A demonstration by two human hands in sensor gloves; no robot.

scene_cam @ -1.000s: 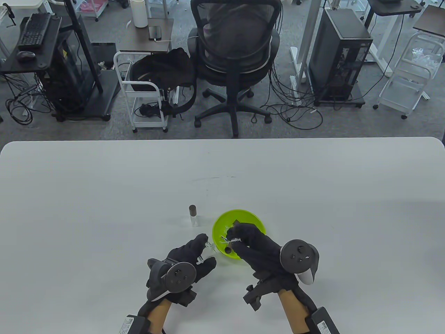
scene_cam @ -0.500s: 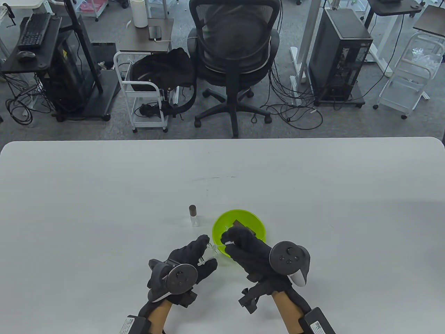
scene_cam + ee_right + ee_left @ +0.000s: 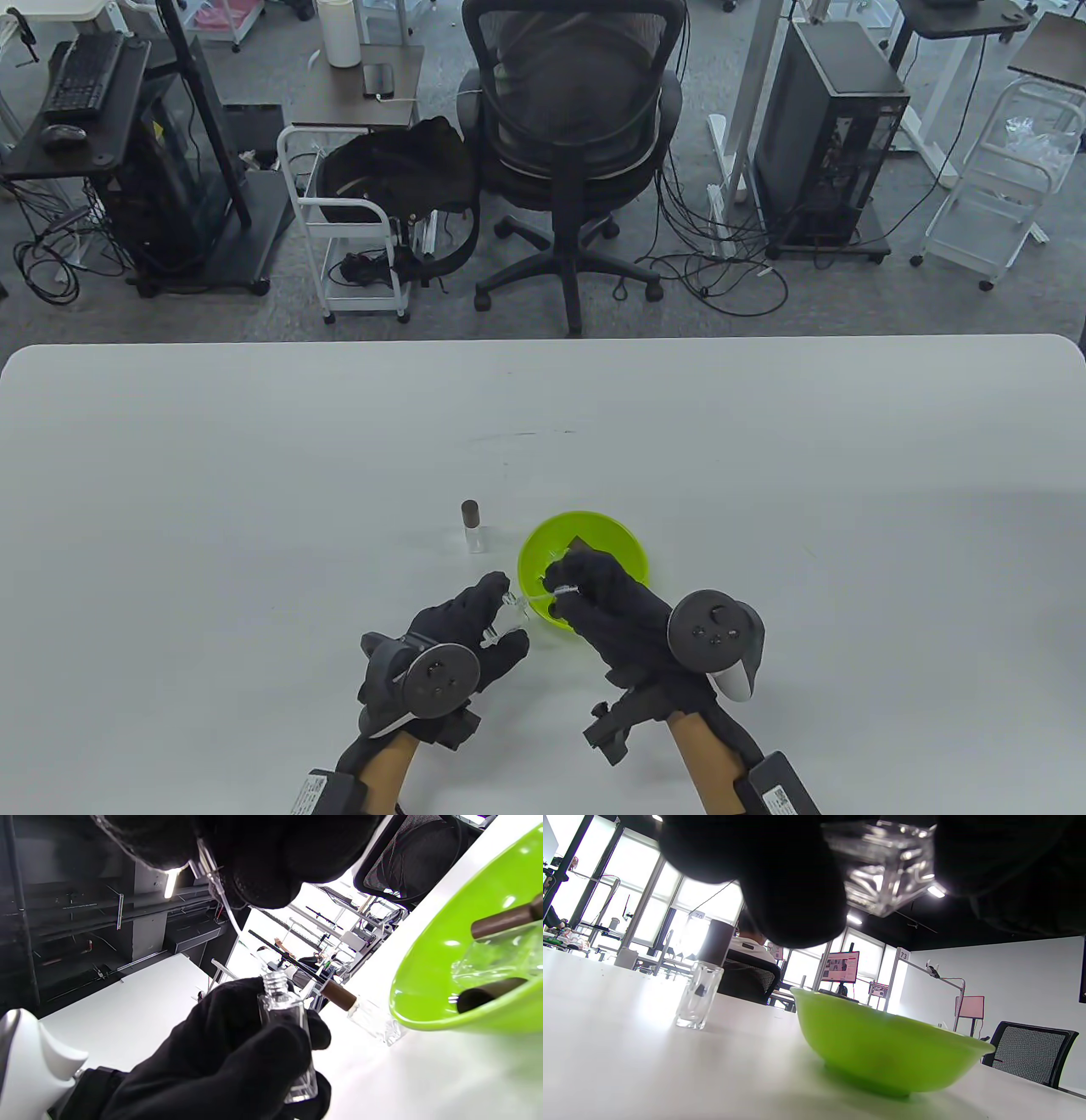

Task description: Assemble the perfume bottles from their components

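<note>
My left hand (image 3: 475, 624) grips an open clear glass bottle (image 3: 286, 1031), threaded neck up, just left of the green bowl (image 3: 624, 543); its base shows in the left wrist view (image 3: 882, 861). My right hand (image 3: 594, 594) pinches a clear spray pump with a thin dip tube (image 3: 222, 906), the tube's tip close above the bottle's neck, with the two apart. A finished bottle with a brown cap (image 3: 473, 526) stands on the table beyond my left hand. Brown caps (image 3: 505, 921) and clear parts lie in the bowl.
The green bowl (image 3: 895, 1052) sits right of the finished bottle (image 3: 702, 984), under my right hand. The white table (image 3: 254, 475) stretches wide on both sides. An office chair (image 3: 577, 127) and carts stand beyond the far edge.
My right hand has come left and back from over the bowl with the pump, bringing it next to the bottle in my left hand. My left hand has stayed almost still.
</note>
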